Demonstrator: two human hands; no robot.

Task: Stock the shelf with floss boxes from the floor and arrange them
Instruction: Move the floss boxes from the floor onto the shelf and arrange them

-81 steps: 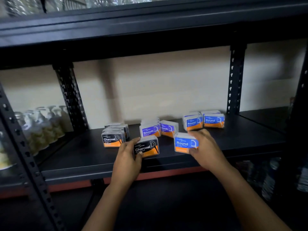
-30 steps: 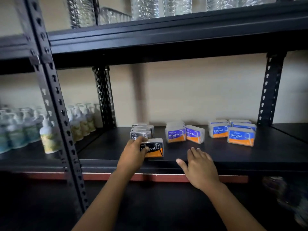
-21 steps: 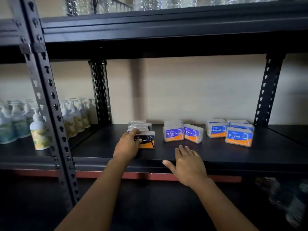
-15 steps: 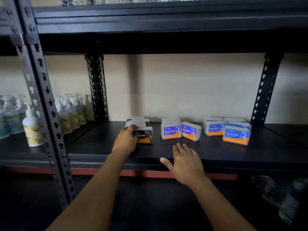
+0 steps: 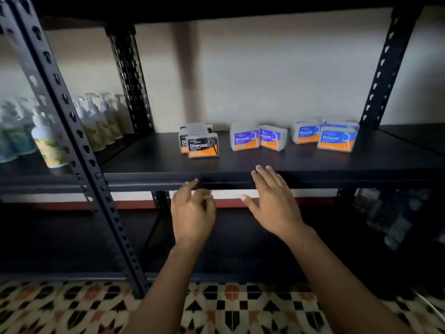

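Floss boxes stand on the black shelf [image 5: 265, 166] in three groups. On the left are black Charcoal boxes [image 5: 202, 145], one set in front of several behind. Two blue-and-orange Smooth boxes [image 5: 245, 140] sit in the middle. Round boxes [image 5: 336, 140] are grouped at the right. My left hand [image 5: 191, 213] hangs in front of the shelf's front edge with loosely curled fingers, holding nothing. My right hand [image 5: 269, 201] is spread flat, its fingertips just over the shelf edge, also empty.
Pump bottles [image 5: 49, 143] fill the neighbouring shelf bay on the left, behind a perforated black upright [image 5: 72, 131]. Dark bottles [image 5: 395, 218] sit low on the right. Patterned floor tiles [image 5: 228, 307] show below the lowest shelf.
My left hand let go of the front Charcoal box, left beside the Charcoal row, and drew back off the shelf. My right hand also pulled back. The view tilted down to the floor.
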